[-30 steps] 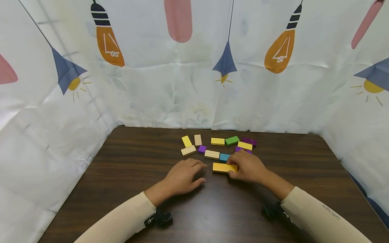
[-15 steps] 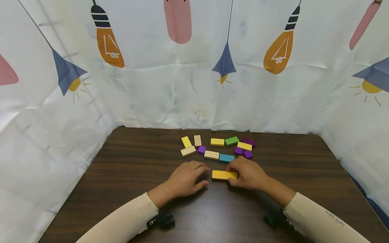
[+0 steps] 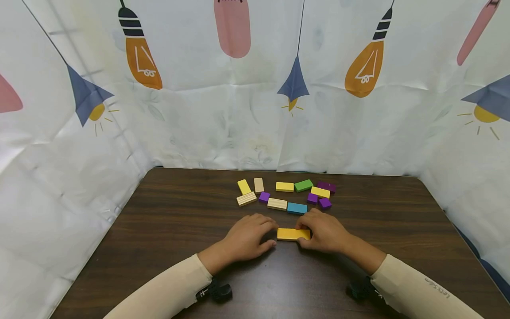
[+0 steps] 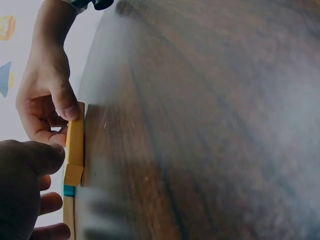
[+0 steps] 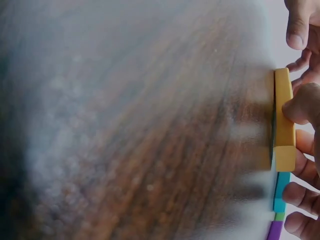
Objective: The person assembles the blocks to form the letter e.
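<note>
A long orange-yellow wooden block [image 3: 287, 234] lies on the brown table, lengthwise from left to right. My right hand [image 3: 326, 230] pinches its right end, thumb on the near side and fingers on the far side; the right wrist view shows the thumb pressed on the block [image 5: 285, 135]. Just off the block's left end is my left hand [image 3: 249, 237], thumb and fingers spread apart with nothing between them. Directly behind the block lie a blue block [image 3: 297, 208] and a plain wooden block [image 3: 277, 204].
Farther back are yellow blocks [image 3: 284, 187], a green block [image 3: 304, 185], a dark purple block [image 3: 326, 186], small purple blocks [image 3: 325, 203] and more plain wooden ones [image 3: 246, 199]. A patterned white curtain [image 3: 223, 124] stands behind the table [image 3: 167, 230].
My right hand has drawn the orange-yellow block toward me, away from the other blocks, baring the blue and small purple ones. My left hand has shifted slightly right, closer to the block's end.
</note>
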Tool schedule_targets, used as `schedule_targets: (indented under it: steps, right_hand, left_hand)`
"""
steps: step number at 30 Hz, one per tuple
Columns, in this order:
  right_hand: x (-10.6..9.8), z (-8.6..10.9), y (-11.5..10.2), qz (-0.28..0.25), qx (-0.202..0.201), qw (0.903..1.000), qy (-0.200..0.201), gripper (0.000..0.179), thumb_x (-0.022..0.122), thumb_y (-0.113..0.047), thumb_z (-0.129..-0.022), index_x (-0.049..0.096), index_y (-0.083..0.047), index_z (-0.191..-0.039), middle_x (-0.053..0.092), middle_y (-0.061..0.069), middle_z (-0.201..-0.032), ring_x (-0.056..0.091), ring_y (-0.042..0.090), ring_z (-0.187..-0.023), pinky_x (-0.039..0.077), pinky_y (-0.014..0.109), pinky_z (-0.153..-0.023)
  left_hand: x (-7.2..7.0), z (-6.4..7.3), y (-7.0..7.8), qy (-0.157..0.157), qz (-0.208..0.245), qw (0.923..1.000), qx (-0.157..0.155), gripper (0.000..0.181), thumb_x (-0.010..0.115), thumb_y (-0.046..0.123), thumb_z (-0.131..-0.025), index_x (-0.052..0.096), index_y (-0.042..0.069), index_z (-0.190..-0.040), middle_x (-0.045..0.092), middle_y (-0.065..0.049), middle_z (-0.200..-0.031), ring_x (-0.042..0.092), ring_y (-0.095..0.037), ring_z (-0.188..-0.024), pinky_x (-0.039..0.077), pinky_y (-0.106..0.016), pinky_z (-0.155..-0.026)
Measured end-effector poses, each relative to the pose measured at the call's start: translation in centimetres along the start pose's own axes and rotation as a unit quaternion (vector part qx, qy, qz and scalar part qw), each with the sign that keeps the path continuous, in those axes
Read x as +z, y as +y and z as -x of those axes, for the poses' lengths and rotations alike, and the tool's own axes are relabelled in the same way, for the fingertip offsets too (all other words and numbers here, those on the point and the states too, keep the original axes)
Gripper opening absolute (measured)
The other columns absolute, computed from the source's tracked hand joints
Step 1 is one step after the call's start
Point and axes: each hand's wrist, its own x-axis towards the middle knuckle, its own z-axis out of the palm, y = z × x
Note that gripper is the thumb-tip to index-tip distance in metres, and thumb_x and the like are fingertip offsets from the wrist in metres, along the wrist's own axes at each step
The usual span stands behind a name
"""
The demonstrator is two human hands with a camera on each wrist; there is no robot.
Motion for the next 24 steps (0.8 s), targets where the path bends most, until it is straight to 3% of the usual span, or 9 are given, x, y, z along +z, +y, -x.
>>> schedule_targets:
  steps: [14, 24]
  right_hand:
    - [0.0, 0.1, 0.1, 0.0, 0.019, 0.9998, -0.011, 0.024, 0.08, -0.038, -0.086, 0.072, -0.026, -0.105, 0.061, -0.016, -0.096, 0.048, 0.008, -0.087, 0.046, 0.027, -0.067]
    - [-1.1, -0.6, 0.8, 0.018, 0.039, 0.9989, 0.021, 0.031, 0.081, -0.043, -0.086, 0.074, -0.022, -0.108, 0.065, -0.012, -0.099, 0.053, 0.011, -0.096, 0.053, 0.033, -0.076]
  left_hand:
    - [0.5, -0.8, 0.5, -0.006, 0.011, 0.9999, 0.003, 0.037, 0.067, 0.04, -0.099, 0.068, 0.018, -0.13, 0.066, 0.003, -0.129, 0.058, -0.019, -0.122, 0.046, -0.042, -0.104]
    - [0.7, -1.5, 0.8, -0.009, 0.017, 0.9998, 0.001, 0.033, 0.068, 0.038, -0.099, 0.071, 0.02, -0.126, 0.067, 0.003, -0.126, 0.058, -0.019, -0.12, 0.047, -0.041, -0.103]
